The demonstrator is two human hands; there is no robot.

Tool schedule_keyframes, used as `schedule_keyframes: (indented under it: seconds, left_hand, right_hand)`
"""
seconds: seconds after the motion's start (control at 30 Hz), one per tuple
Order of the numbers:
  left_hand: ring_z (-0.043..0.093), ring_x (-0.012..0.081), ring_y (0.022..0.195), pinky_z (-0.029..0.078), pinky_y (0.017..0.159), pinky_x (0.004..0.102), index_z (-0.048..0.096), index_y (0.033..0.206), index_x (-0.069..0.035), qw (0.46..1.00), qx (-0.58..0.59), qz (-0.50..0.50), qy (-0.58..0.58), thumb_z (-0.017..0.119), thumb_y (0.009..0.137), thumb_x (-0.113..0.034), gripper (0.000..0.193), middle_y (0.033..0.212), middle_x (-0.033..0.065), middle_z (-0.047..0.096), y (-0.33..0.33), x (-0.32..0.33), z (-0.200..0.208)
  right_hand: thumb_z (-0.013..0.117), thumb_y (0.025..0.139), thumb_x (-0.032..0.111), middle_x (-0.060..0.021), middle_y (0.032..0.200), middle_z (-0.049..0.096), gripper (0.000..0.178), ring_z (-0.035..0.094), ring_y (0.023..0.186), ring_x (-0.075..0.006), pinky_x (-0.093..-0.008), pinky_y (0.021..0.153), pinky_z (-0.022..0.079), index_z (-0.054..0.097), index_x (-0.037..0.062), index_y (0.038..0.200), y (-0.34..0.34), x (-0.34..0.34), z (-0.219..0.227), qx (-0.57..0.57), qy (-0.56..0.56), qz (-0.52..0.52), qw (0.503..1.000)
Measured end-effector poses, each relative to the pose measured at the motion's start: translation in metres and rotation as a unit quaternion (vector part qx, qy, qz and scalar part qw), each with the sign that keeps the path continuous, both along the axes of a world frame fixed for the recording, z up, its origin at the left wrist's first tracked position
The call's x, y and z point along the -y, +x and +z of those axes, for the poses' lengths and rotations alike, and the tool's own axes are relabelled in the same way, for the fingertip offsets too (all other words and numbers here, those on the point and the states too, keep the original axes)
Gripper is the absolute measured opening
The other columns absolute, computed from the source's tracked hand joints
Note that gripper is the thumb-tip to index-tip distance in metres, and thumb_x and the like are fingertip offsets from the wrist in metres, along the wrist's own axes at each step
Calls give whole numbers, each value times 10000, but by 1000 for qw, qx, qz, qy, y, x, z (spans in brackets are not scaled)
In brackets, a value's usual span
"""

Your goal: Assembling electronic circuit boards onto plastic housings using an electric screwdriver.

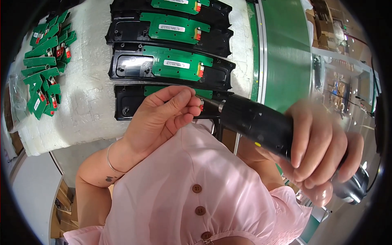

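Note:
My right hand (pixel 320 147) grips a black electric screwdriver (pixel 257 124), held nearly level with its bit pointing left. The thumb and fingers of my left hand (pixel 161 112) are pinched together at the bit's tip; whatever they hold is too small to make out. Both hands are over the nearest black plastic housing (pixel 130 100), and my left hand hides much of it. Part of a green circuit board (pixel 152 89) shows in that housing. Beyond lies another housing (pixel 134 65) with a green circuit board (pixel 159 61) bearing a white label and a red-and-white connector.
More black housings (pixel 130 30) with boards line up toward the far side. A heap of loose green boards (pixel 41 61) with red connectors lies on the white foam surface (pixel 90 73) at the left. A green surface with a metal rail (pixel 262 53) runs along the right.

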State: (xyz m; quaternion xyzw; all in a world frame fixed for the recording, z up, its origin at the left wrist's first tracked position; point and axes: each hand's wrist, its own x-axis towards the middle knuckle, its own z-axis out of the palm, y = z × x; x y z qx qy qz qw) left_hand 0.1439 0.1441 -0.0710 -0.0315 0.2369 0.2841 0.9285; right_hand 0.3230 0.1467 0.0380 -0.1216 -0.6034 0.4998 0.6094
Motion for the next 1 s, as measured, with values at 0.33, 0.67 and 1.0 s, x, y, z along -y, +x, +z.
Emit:
schedule_keyframes:
  seconds: [0.33, 0.67, 1.0]
  left_hand:
    - [601, 137, 787, 501, 698, 209, 559, 981, 1, 998, 37, -57, 16, 492, 881, -257, 284, 882, 90, 605, 9, 3, -4]
    - [546, 235, 975, 447, 881, 297, 436, 1099, 108, 978, -11, -202, -47, 386, 916, -151, 321, 1052, 193, 524, 16, 22, -20]
    - [589, 179, 882, 489, 757, 246, 477, 998, 2, 972, -2, -219, 88, 426, 912, -174, 202, 935, 140, 577, 30, 18, -17]
  right_hand:
    - [711, 637, 101, 52, 553, 557, 262, 534, 479, -42, -162, 549, 480, 491, 138, 775, 1, 5, -1, 8, -31, -9, 999]
    - [448, 678, 102, 8, 537, 378, 310, 365, 451, -113, -300, 547, 350, 457, 64, 986, -3, -16, -45, 97, -110, -183, 972]
    - [427, 664, 91, -1, 530, 341, 296, 336, 446, -120, -303, 532, 337, 456, 49, 956, 7, -25, -50, 92, -126, -252, 955]
